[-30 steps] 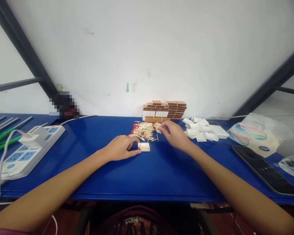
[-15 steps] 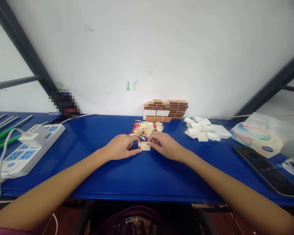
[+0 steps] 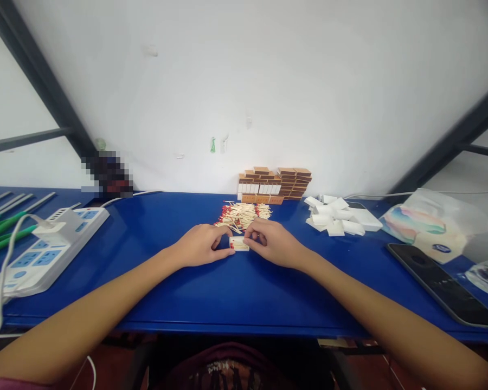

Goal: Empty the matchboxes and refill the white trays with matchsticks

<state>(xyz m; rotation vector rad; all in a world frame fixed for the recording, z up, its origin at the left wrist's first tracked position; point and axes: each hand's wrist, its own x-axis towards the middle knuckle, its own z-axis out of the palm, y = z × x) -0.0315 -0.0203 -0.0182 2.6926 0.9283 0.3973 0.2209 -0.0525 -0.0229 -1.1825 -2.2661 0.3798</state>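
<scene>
A small white matchbox tray point(image 3: 239, 249) lies on the blue table with several red-tipped matches in it. At the tray's left end, my left hand point(image 3: 205, 245) grips it, thumb at the near corner and index finger at the far one. My right hand point(image 3: 274, 242) is closed, its thumb and fingertips pinched together over the right end of the tray. Whatever those fingertips hold is too small or hidden to make out. Just beyond both hands is a loose heap of matches point(image 3: 242, 213), partly covered by my right hand.
Stacked matchboxes point(image 3: 295, 184) stand against the wall. White empty trays point(image 3: 329, 208) are piled to the right, near a tissue pack point(image 3: 423, 222) and a phone point(image 3: 439, 279). On the left lie a power strip point(image 3: 51, 252) with cables and green-handled tools point(image 3: 4, 230).
The matches in the tray lie differently, now gathered toward its near side with a gap behind them. My right fingertips have shifted slightly at the tray's right end; my left hand stays put.
</scene>
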